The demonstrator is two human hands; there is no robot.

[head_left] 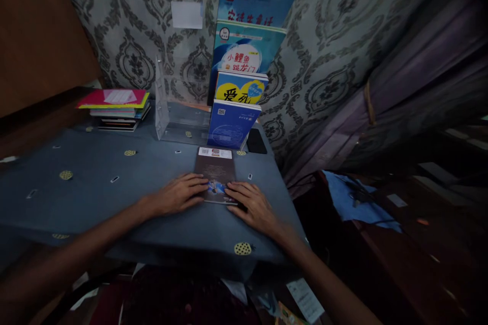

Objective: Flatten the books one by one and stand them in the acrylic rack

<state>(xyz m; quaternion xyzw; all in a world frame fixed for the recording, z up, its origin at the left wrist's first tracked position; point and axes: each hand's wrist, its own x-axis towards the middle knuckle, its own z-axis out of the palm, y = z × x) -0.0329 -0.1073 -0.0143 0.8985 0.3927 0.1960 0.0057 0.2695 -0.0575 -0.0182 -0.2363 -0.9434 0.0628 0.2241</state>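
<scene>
A dark book [214, 166] with a white label strip along its far end lies flat on the tablecloth. My left hand [178, 194] rests at the book's left side, fingers stretched out, their tips on its cover. On the opposite side my right hand [254, 206] lies with its fingers extended over the near right edge. Just beyond stands a clear stepped rack [162, 111]. Its right half carries a blue book [232, 127] in front, then a yellow-and-blue book [229, 89], a teal book [263, 43] and a large blue book [255, 2].
A stack of books and papers [114, 111] sits at the table's back left. Beside the rack lies a black phone [256, 141]. The patterned wall bears a white paper [186, 15]. To the right are a curtain [343, 91] and a dark surface with a blue cloth [343, 198].
</scene>
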